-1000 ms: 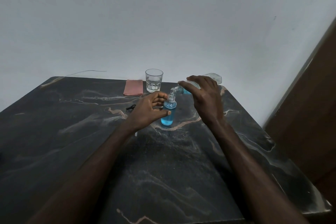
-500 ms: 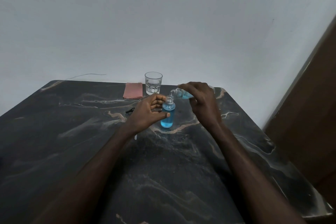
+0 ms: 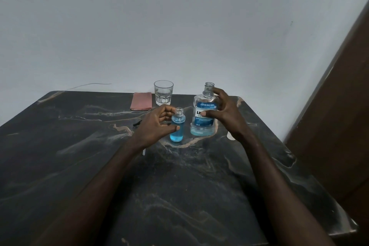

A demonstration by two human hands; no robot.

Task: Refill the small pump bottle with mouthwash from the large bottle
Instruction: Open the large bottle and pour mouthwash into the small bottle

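The small bottle (image 3: 177,128) stands upright and uncapped on the dark marble table (image 3: 179,185), filled nearly to its shoulder with blue liquid. My left hand (image 3: 155,126) wraps it, thumb on the front and fingers behind the neck. Just to its right the large mouthwash bottle (image 3: 201,128) stands upright, also uncapped, with a little blue liquid at the bottom. My right hand (image 3: 227,114) holds it loosely, thumb across the label and fingers spread behind the neck.
A clear drinking glass (image 3: 163,93) and a folded pink cloth (image 3: 141,101) sit near the table's far edge. A small black item (image 3: 137,123) lies left of my left hand. A white object (image 3: 231,136) shows under my right wrist. A brown panel (image 3: 339,106) rises on the right.
The large bottle was tipped with its mouth over the small bottle; my right hand has since turned it upright and set it on the table to the right. My left hand stayed on the small bottle.
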